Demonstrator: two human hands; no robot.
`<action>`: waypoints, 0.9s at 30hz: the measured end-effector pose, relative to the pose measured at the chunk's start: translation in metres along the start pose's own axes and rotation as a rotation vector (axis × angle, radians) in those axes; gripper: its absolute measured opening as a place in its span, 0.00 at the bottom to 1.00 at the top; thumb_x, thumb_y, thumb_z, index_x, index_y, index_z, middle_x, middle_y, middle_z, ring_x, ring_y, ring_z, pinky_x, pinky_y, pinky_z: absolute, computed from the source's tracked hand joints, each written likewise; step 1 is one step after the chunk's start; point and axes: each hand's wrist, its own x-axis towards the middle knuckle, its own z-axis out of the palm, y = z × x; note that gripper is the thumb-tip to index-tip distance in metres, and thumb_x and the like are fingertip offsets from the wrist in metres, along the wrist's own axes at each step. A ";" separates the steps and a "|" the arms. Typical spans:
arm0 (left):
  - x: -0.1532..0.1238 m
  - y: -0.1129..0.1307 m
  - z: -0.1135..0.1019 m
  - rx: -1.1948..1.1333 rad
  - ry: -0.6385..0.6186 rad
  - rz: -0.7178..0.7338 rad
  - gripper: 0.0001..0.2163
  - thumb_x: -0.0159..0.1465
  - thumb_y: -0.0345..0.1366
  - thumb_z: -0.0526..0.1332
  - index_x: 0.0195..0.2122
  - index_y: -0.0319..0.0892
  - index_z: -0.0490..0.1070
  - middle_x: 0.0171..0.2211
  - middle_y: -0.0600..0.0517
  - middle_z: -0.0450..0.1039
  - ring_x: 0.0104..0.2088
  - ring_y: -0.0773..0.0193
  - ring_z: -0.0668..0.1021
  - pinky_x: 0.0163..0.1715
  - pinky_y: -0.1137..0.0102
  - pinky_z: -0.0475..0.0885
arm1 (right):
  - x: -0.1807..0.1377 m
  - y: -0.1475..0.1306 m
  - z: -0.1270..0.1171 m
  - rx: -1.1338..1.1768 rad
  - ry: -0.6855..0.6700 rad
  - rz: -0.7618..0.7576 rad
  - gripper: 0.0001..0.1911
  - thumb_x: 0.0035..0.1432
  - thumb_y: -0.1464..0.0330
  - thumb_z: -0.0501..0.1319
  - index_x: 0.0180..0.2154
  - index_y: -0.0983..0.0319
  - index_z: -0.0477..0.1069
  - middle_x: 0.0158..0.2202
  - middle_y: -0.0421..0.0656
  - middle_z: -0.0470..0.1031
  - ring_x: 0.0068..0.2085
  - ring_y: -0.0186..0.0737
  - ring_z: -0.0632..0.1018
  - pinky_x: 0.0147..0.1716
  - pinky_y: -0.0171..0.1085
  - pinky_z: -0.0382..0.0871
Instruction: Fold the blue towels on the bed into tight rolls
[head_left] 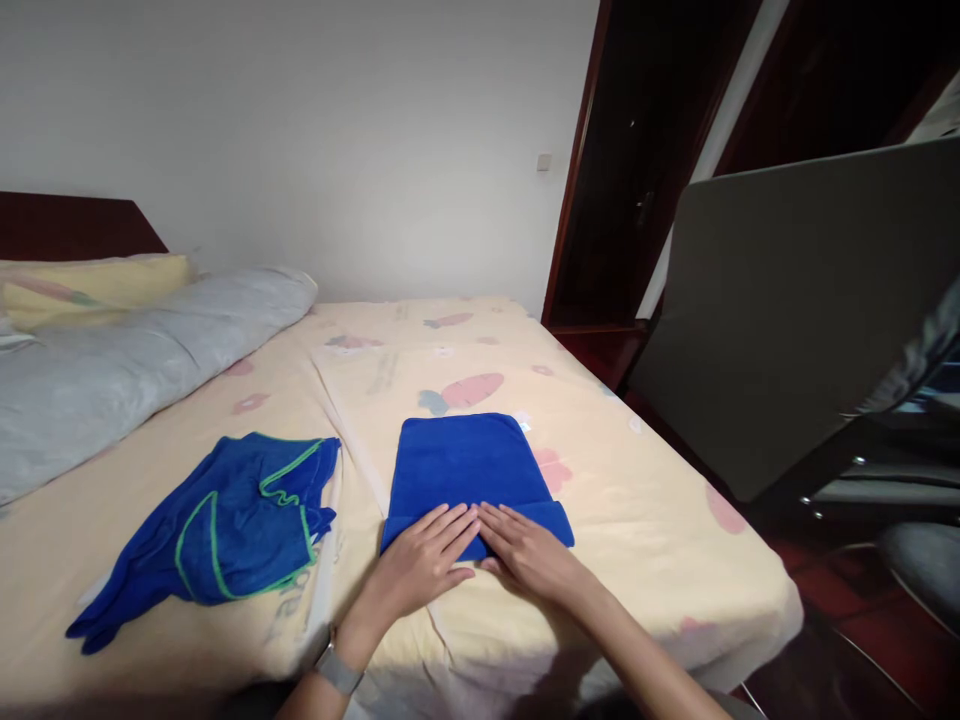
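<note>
A folded blue towel [469,465] lies flat on the bed in front of me. My left hand [420,565] and my right hand [525,550] rest side by side on its near edge, fingers stretched out flat, fingertips almost meeting. Neither hand holds anything. A grey watch band sits on my left wrist. A second blue cloth with green trim [225,525] lies crumpled to the left, apart from both hands.
The bed's pale yellow sheet [645,500] has pink and blue prints. A grey duvet [127,360] and a yellow pillow [90,285] lie at the left. A dark grey panel [795,300] leans at the right, near a dark wooden door [630,170].
</note>
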 end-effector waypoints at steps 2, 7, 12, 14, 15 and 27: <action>0.003 0.004 0.008 0.009 -0.019 -0.009 0.25 0.74 0.44 0.53 0.69 0.39 0.57 0.68 0.46 0.64 0.67 0.59 0.67 0.66 0.61 0.64 | 0.005 -0.005 0.010 -0.009 -0.002 -0.002 0.29 0.69 0.64 0.60 0.64 0.73 0.63 0.64 0.60 0.65 0.66 0.53 0.67 0.64 0.50 0.66; -0.008 0.004 0.022 0.011 -0.040 -0.036 0.23 0.75 0.36 0.52 0.70 0.40 0.55 0.68 0.46 0.63 0.66 0.58 0.68 0.65 0.61 0.67 | -0.005 0.000 0.008 0.011 0.018 -0.002 0.27 0.70 0.69 0.57 0.67 0.68 0.60 0.66 0.54 0.64 0.66 0.49 0.68 0.64 0.49 0.67; -0.029 -0.008 0.020 -0.012 -0.030 -0.063 0.23 0.75 0.34 0.53 0.70 0.41 0.55 0.66 0.45 0.66 0.64 0.57 0.71 0.63 0.60 0.71 | -0.036 0.021 -0.012 0.011 0.024 0.096 0.30 0.70 0.70 0.58 0.70 0.62 0.54 0.67 0.51 0.63 0.65 0.50 0.69 0.63 0.51 0.68; -0.036 -0.014 0.017 -0.011 -0.021 -0.059 0.23 0.75 0.34 0.53 0.70 0.41 0.56 0.66 0.45 0.67 0.64 0.58 0.72 0.62 0.61 0.71 | -0.048 0.029 -0.017 0.011 0.018 0.131 0.31 0.70 0.70 0.57 0.71 0.60 0.52 0.67 0.49 0.62 0.65 0.50 0.68 0.63 0.52 0.68; -0.040 -0.017 0.015 -0.009 -0.016 -0.058 0.23 0.74 0.34 0.53 0.69 0.41 0.57 0.65 0.45 0.67 0.63 0.58 0.72 0.62 0.61 0.72 | -0.054 0.032 -0.019 0.013 0.010 0.146 0.31 0.70 0.70 0.57 0.71 0.60 0.52 0.67 0.49 0.62 0.65 0.50 0.68 0.63 0.52 0.68; -0.061 -0.023 0.006 -0.041 0.004 -0.092 0.19 0.72 0.33 0.57 0.64 0.43 0.66 0.61 0.48 0.73 0.59 0.55 0.77 0.58 0.59 0.76 | -0.070 0.035 -0.046 0.174 -0.155 0.293 0.31 0.70 0.75 0.50 0.71 0.56 0.52 0.70 0.44 0.56 0.69 0.49 0.61 0.66 0.52 0.62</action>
